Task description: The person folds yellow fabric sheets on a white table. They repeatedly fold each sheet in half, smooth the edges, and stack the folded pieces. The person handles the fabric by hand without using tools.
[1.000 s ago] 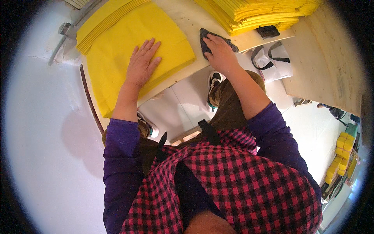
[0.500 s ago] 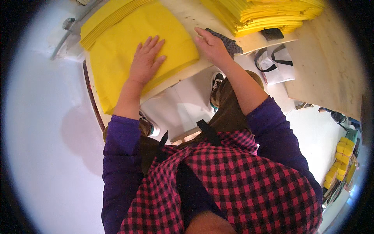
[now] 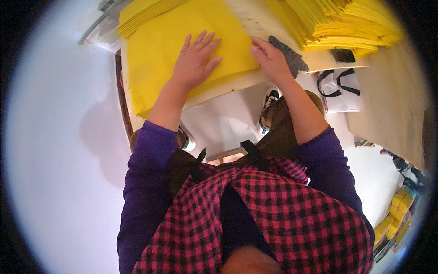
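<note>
My left hand (image 3: 196,61) lies flat on a yellow cloth-like sheet (image 3: 155,68), its fingers spread and pointing away from me. The sheet is smooth and covers most of the left part of the wooden table (image 3: 228,87). At the right edge of the sheet is my right hand (image 3: 273,59), its fingers stretched out and nothing seen in its grasp. Whether its fingertips touch the sheet I cannot tell. Beside that hand, a dark grey textured piece of cloth (image 3: 288,55) rests on the wood.
Folded yellow pieces (image 3: 148,16) lie at the far left. A tall yellow stack (image 3: 342,27) stands at the far right, with a small black object (image 3: 343,55) before it. A white bag (image 3: 344,91) with black handles sits below. Yellow bundles (image 3: 394,212) are at the lower right.
The whole view has shifted, so the table sits farther right in it. My left hand has slid a little farther away over the sheet. The right hand stays by the sheet's right edge.
</note>
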`<state>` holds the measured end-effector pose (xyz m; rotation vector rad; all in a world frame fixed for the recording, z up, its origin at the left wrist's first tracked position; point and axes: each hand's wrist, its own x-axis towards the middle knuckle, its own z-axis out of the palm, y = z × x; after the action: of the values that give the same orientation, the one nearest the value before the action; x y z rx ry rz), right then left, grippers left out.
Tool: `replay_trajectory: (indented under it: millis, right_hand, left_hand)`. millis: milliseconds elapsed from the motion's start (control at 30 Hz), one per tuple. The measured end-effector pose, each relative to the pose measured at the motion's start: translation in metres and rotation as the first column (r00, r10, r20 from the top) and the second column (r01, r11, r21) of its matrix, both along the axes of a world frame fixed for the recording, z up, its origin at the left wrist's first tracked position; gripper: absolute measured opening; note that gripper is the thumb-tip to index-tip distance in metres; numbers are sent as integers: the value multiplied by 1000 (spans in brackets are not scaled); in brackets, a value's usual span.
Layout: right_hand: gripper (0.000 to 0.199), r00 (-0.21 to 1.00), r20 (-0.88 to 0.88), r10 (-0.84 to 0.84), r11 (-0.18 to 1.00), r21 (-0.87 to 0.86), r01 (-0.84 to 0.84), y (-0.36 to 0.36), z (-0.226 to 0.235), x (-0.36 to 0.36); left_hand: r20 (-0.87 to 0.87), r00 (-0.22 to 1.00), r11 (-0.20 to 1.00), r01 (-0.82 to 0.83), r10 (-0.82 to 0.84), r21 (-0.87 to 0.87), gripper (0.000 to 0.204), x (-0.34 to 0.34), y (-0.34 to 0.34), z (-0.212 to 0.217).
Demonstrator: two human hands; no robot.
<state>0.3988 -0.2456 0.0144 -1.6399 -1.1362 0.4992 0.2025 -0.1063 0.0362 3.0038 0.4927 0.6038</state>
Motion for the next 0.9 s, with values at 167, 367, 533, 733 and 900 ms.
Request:
replay_trajectory:
  millis: [167, 367, 533, 733, 900]
  right_hand:
    - [43, 999, -32, 23, 1000, 13, -22, 1, -7, 3]
    - [43, 983, -181, 33, 999, 45, -25, -2, -11, 10]
    - [45, 948, -311, 72, 996, -28, -85, -5, -11, 14]
    - [49, 919, -370, 135, 988, -16, -152, 1, -22, 14]
    - [49, 905, -411, 114, 993, 32, -111, 5, -25, 12]
  left_hand:
    - [67, 995, 994, 74, -69, -77, 50, 6, 1, 4]
    - [55, 993, 973, 117, -108, -201, 49, 13, 1, -7]
    - [75, 991, 950, 131, -115, -283, 48, 10, 3, -13]
    - [98, 990, 937, 127, -100, -326, 48, 10, 3, -16]
    - [101, 988, 929, 141, -113, -342, 49, 11, 5, -15]
